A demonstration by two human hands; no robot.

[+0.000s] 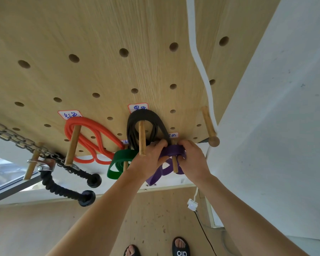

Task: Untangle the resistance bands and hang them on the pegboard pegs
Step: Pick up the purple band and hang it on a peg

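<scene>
A wooden pegboard (103, 34) fills the upper view, with several wooden pegs along its lower rows. A red band (92, 133) loops over one peg (73, 145). A black band (148, 119) hangs on the peg (141, 137) to its right. A green band (118, 163) hangs lower, on a peg mostly hidden behind it. A purple band (171, 150) sits over a low peg (174, 164). My left hand (148, 159) and my right hand (194, 159) both pinch the purple band, one on each side of that peg.
A metal chain (11, 137) with a black rope handle (67, 191) hangs at the left. A white cord (198, 58) runs down the board's right side past a bare peg (209, 124). A white wall (284, 108) stands right. A white plug (192, 205) lies on the floor.
</scene>
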